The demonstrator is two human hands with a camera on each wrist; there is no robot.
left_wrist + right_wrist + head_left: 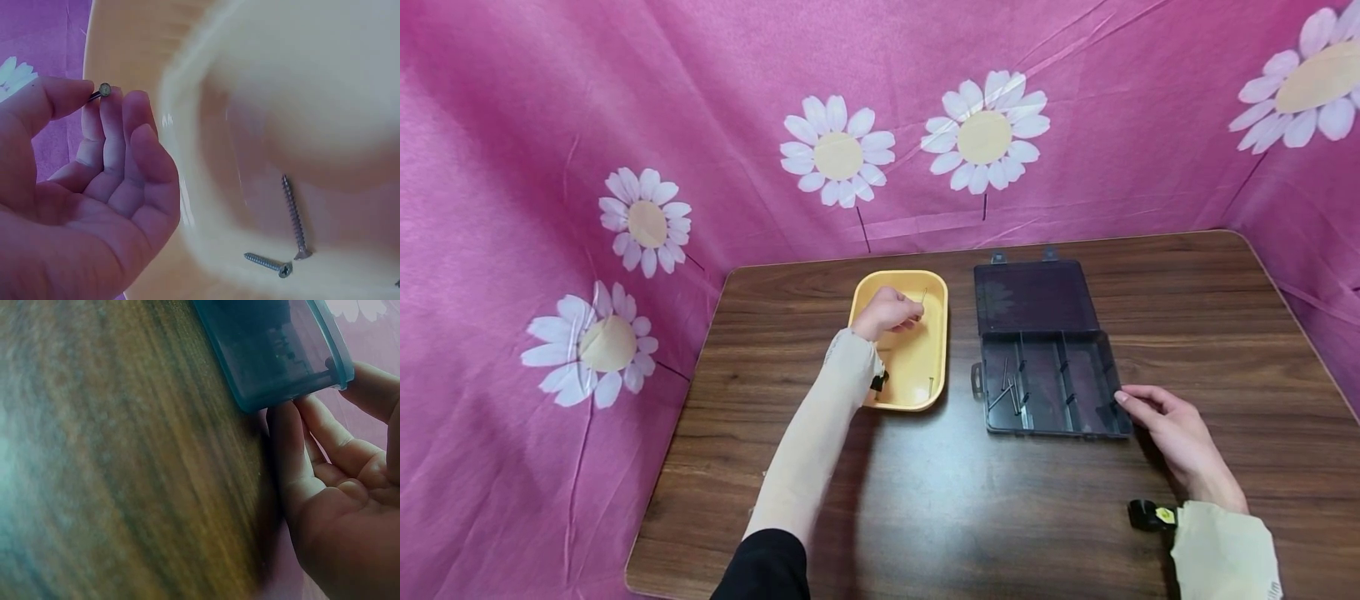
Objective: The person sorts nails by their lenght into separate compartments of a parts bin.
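Note:
Over the far part of the yellow tray (938, 342), my left hand (891, 312) pinches a thin nail (105, 90) between thumb and fingers; its round flat head shows in the left wrist view. Inside the tray lie a longer screw (294, 215) and a shorter screw (267, 264). To the right, a dark see-through organizer box (1086, 392) lies with its lid (1033, 296) folded back. Several nails (1013, 396) rest in its left compartment. My right hand (1176, 433) holds the box's right edge, thumb at the rim and fingers against the side wall.
Both containers stand on a brown wood-grain table (925, 500). A pink cloth (737, 125) with white daisies hangs behind the table and along its sides. The box's latch (977, 381) sticks out on its left side, toward the tray.

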